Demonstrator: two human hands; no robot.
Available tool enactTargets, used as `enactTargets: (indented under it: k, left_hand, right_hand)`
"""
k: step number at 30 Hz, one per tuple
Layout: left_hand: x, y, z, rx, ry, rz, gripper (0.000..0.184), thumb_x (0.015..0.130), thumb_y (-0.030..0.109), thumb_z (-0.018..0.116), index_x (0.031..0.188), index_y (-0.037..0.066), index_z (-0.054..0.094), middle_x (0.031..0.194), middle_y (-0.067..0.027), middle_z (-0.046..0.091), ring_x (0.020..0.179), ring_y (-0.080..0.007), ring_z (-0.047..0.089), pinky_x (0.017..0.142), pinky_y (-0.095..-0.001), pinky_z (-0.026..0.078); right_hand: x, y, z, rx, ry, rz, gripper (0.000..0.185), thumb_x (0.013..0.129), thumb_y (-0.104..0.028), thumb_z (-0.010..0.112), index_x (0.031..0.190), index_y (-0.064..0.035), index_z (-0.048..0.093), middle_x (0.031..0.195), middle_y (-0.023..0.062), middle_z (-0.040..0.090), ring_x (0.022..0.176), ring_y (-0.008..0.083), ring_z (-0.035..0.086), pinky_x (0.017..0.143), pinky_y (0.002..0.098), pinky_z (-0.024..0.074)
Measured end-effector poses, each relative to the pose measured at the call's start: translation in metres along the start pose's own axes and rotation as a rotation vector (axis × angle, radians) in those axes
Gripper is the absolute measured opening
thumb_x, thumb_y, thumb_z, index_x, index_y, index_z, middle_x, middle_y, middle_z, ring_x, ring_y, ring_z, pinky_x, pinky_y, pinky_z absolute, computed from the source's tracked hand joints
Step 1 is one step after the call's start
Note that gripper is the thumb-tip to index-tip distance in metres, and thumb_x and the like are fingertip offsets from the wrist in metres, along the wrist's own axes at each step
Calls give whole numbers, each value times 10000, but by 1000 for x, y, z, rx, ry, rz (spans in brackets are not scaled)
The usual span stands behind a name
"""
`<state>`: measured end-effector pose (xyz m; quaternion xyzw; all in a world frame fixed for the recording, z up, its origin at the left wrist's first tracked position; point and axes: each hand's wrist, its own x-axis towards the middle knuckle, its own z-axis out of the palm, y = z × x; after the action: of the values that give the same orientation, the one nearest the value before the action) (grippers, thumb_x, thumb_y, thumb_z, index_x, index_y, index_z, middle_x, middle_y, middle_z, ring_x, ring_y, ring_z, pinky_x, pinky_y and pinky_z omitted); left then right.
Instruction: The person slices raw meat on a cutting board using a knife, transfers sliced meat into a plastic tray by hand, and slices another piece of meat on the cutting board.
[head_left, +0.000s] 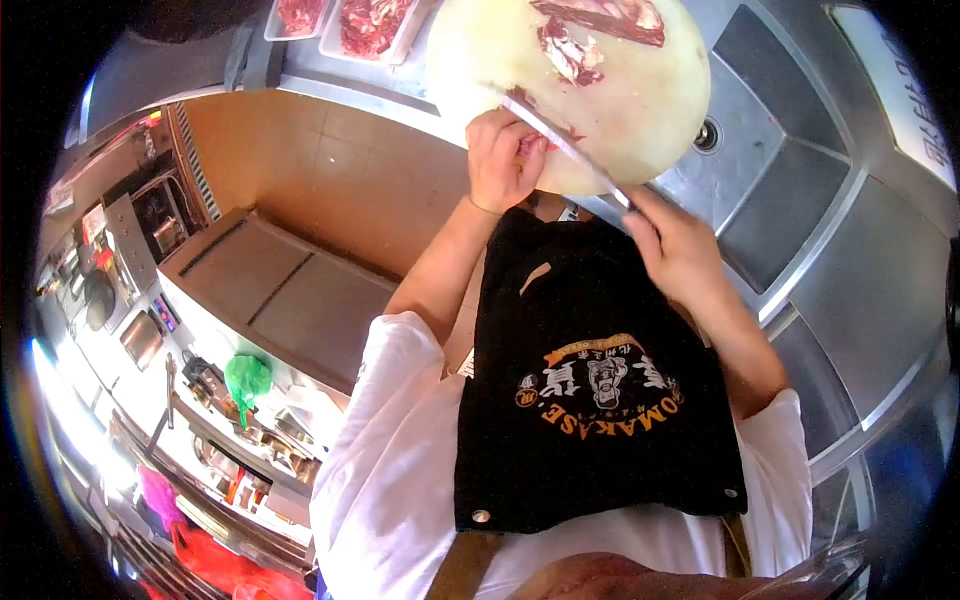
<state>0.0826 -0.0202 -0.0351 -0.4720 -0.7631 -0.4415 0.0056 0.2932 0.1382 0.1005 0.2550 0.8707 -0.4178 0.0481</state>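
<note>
My right hand point(675, 240) is closed round the handle of a long knife point(565, 143), whose blade lies slantwise over the near part of the round cutting board point(640, 110). At the board's near left edge my left hand point(505, 158) has its fingers curled beside the blade, pressed on a small piece of red meat that they mostly hide. Further back on the board are a long slab of red meat point(610, 18) and a smaller heap of meat with white fat point(570, 55).
Two white trays point(405, 45) of cut red meat stand left of the board. To the right are a sink with a round drain point(707, 135) and steel panels point(880, 280). A green plastic bag point(247, 380) is among kitchen tools at the left.
</note>
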Motion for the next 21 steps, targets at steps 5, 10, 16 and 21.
enactTargets:
  k: [5, 10, 16, 21]
  left_hand:
    - [5, -1, 1, 21, 5, 49, 274, 737, 48, 772, 991, 50, 670, 989, -105, 619, 941, -344, 560, 874, -441, 425]
    - [4, -4, 1, 46, -1, 22, 307, 758, 79, 793, 1049, 45, 698, 1029, -132, 622, 951, -362, 569, 863, -438, 464]
    - [3, -1, 4, 40, -9, -7, 262, 745, 71, 791, 986, 46, 692, 1025, -128, 639, 962, -359, 592, 867, -436, 472]
    - [1, -5, 5, 11, -5, -29, 247, 734, 80, 800, 952, 53, 685, 1069, -130, 661, 1000, -359, 610, 902, -439, 467]
  right_hand:
    - [-22, -9, -2, -98, -24, 36, 364, 1000, -297, 649, 1343, -174, 641, 1101, 135, 754, 929, 354, 731, 757, 476, 575]
    - [17, -11, 22, -115, -32, 43, 378, 1013, -292, 648, 1377, -190, 640, 1052, 185, 744, 904, 400, 718, 747, 465, 577]
    - [2, -1, 21, -39, -73, 49, 440, 1021, -348, 594, 1422, -169, 568, 1072, 198, 734, 937, 416, 708, 754, 504, 566]
    - [25, -4, 27, -25, -32, 26, 416, 1022, -332, 591, 1398, -154, 589, 1014, 221, 729, 928, 423, 705, 759, 520, 562]
